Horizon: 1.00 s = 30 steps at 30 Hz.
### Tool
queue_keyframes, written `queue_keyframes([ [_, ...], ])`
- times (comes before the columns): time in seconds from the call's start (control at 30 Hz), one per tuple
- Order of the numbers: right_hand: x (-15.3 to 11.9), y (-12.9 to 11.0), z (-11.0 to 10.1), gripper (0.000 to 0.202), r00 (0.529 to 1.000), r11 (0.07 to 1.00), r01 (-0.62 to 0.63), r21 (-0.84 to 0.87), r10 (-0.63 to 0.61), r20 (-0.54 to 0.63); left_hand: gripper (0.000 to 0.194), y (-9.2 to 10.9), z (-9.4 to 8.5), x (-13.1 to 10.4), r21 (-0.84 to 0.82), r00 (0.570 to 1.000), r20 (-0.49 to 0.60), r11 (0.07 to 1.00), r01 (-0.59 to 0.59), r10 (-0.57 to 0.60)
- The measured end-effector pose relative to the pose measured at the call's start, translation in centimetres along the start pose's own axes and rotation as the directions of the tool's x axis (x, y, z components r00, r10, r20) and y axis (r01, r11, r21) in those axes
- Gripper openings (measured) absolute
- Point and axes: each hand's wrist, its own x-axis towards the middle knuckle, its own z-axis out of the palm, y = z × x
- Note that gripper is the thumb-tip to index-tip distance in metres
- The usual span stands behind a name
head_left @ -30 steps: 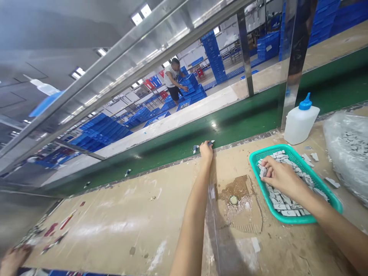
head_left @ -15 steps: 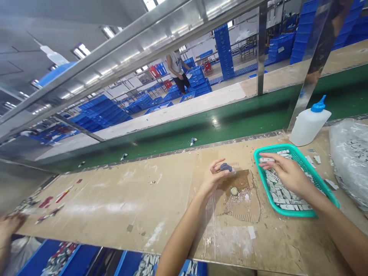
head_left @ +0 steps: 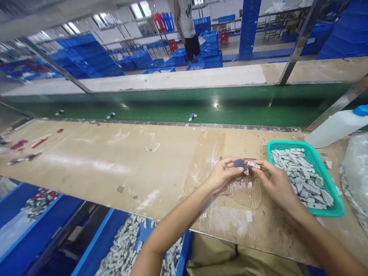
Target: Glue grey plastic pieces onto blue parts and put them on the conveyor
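My L hand (head_left: 222, 174) pinched blue pc (head_left: 239, 163) | R hand (head_left: 273, 176) pinched wht pc (head_left: 254, 165), contact unclear | 3 belt pcs (head_left: 192, 117) looked done | bskt (head_left: 338, 205) held plenty

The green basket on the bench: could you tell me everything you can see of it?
The green basket is a shallow, rounded rectangle, apparently plastic, with a smooth-looking rim and small holes in its walls. It sits upright on the worn tan bench, filled with small pale grey pieces. The person's right hand and forearm hide its near left side; whether they touch it is unclear.
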Motion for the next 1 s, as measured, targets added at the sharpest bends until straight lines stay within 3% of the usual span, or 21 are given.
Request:
queue_keyframes([
  [0.17,-0.3,-0.1,-0.4,0.026,0.990,0.978,0.102,-0.180,-0.117,-0.078,0.047,0.5,-0.8,0.3,0.019,0.998,0.027,0.998,-0.057,0.056],
  [0.33,-0.8,0.0,0.1,0.028,0.979,0.935,0.202,-0.292,-0.180,0.101,0.049,1.2,-2.3,1.0,0.072,0.977,0.017,0.974,-0.215,0.215],
  [0.4,-0.8,-0.2,0.2,0.029,0.968,0.911,0.248,-0.331,-0.219,0.124,0.051,1.3,-2.8,1.3,0.094,0.967,-0.005,0.962,-0.255,0.256],
  [0.7,-0.5,-0.6,1.1,0.026,0.927,0.808,0.375,-0.454,-0.330,0.178,0.041,1.1,-2.9,1.9,0.070,0.958,-0.139,0.967,-0.243,0.251],
  [1.0,-0.6,-0.6,1.1,0.020,0.910,0.783,0.414,-0.464,-0.336,0.245,0.034,1.5,-2.7,1.9,0.090,0.953,-0.127,0.960,-0.264,0.274],
])
